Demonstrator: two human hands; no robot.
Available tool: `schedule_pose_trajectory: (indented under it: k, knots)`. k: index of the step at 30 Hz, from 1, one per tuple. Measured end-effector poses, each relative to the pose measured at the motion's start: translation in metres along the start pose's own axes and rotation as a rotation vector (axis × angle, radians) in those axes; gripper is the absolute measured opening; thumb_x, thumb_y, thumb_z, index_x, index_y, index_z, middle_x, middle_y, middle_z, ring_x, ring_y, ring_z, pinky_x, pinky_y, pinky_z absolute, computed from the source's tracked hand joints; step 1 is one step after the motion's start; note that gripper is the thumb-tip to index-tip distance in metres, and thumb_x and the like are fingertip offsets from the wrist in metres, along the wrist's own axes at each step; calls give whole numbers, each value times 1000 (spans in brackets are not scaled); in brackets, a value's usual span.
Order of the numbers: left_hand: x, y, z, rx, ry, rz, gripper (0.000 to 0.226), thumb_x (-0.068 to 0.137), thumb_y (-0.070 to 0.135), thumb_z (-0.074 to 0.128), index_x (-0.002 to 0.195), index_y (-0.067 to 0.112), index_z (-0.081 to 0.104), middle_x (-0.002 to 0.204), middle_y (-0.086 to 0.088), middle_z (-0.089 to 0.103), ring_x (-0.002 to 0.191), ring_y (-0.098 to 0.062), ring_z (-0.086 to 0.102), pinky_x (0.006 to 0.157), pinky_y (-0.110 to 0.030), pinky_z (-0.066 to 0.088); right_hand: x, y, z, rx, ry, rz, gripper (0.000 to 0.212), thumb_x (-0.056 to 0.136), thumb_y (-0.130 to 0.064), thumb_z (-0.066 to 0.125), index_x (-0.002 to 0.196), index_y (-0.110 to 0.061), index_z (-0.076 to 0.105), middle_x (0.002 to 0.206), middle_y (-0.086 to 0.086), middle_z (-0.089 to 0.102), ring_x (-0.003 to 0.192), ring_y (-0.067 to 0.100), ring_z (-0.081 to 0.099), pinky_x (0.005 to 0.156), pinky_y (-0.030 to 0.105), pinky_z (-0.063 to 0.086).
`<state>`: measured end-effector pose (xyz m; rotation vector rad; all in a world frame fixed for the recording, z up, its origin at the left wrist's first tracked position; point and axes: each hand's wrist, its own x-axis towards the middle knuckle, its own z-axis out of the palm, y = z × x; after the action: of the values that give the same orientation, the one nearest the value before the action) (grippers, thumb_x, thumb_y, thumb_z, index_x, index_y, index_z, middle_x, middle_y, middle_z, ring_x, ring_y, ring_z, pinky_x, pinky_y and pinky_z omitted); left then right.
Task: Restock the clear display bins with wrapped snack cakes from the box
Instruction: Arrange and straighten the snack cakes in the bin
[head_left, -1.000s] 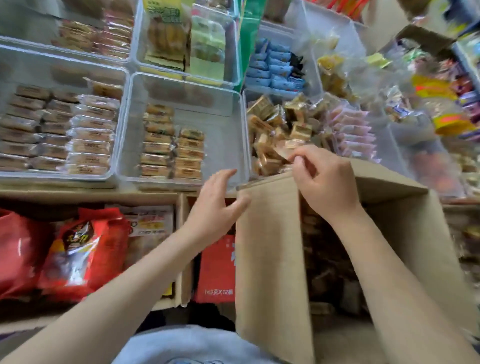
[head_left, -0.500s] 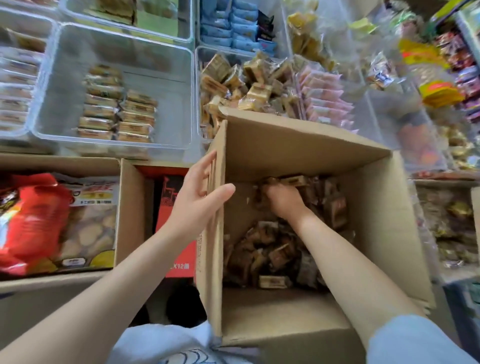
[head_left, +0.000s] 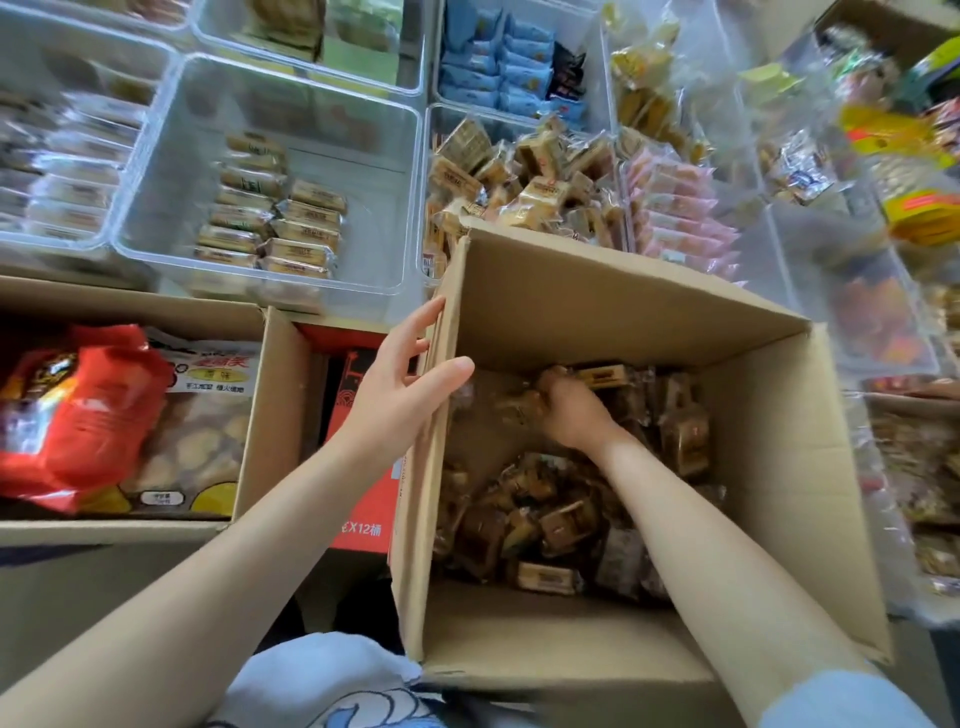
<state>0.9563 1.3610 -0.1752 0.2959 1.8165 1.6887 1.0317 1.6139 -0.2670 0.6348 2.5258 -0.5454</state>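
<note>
A big open cardboard box (head_left: 613, 306) stands in front of me, its bottom covered with brown wrapped snack cakes (head_left: 540, 519). My right hand (head_left: 569, 410) is deep inside at the far end, fingers curled down into the cakes; the shadow hides whether it holds one. My left hand (head_left: 405, 395) rests on the box's left wall, thumb over the rim, fingers spread on the outside. Just beyond the box a clear bin (head_left: 434, 119) is heaped with the same tan wrapped cakes (head_left: 530, 182).
A half-filled clear bin (head_left: 156, 171) of bar-shaped cakes sits to the left. Blue packets (head_left: 498, 67) and pink packets (head_left: 675, 208) fill neighbouring bins. Below left, a carton (head_left: 270, 395) holds red snack bags (head_left: 78, 415); a red box (head_left: 363, 499) stands beside it.
My right hand left the heaped bin and went down into the box among the cakes. My view tilted down into the box. My left hand closed onto the box's left wall.
</note>
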Motion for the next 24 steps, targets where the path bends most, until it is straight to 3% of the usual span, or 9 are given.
schedule_pose_trajectory:
  k: [3,5,8,10,13,15,18,21,24]
  knots:
    - [0,4,-6,29,-30,-8,79,72,64,63,146,54,38,152,25,41,139,-4,40,114,-48,40,-28,-30,-55,598,-157,79,24,89,-18,66,111,-10,59,84,17,70,63,16,60,60,32,51]
    - [1,4,-11,47,-72,-33,78,71,67,65,144,56,39,151,25,43,139,-5,42,113,-49,40,-54,-48,-92,919,-278,-78,30,91,-21,61,117,-6,59,100,23,67,64,15,56,57,26,48]
    - [9,6,-23,39,-99,-59,65,74,69,61,136,53,52,140,21,56,131,-6,51,110,-45,43,-86,-75,-131,1266,-486,-381,36,97,-12,41,131,-1,49,112,16,64,76,14,61,56,23,50]
    - [15,8,-33,15,-67,-69,41,82,61,57,121,50,63,129,18,64,124,-5,56,106,-37,46,-94,-97,-146,1331,-544,-491,36,99,-6,34,132,-2,47,108,15,64,76,17,65,60,26,54]
    - [26,10,-53,104,8,-19,17,93,42,59,108,45,66,121,16,65,116,-2,58,97,-28,46,-86,-132,-153,1368,-572,-558,43,95,-11,59,134,-2,41,113,19,62,91,29,69,74,33,58]
    - [38,6,-75,245,60,40,20,95,33,61,114,35,66,123,9,62,113,-8,58,98,-34,48,-73,-156,-152,1327,-536,-553,63,86,-6,71,139,-5,37,121,23,59,107,38,65,86,41,57]
    - [69,-5,-120,557,111,147,34,94,34,61,124,19,67,130,-1,58,125,-19,51,109,-44,42,-46,-197,-146,1257,-471,-533,68,86,9,59,146,-2,31,122,23,60,114,43,62,95,52,51]
    - [103,-12,-174,800,237,255,61,84,48,48,125,7,66,139,-16,56,132,-35,47,110,-49,37,-16,-237,-142,1274,-490,-497,58,86,10,54,140,-5,40,116,18,65,111,39,64,95,51,53]
    - [133,-24,-233,1071,310,246,61,92,43,55,144,11,50,159,-16,34,151,-33,24,121,-53,18,17,-273,-141,1344,-476,-423,45,88,5,55,129,-11,49,109,12,68,106,36,67,91,45,56]
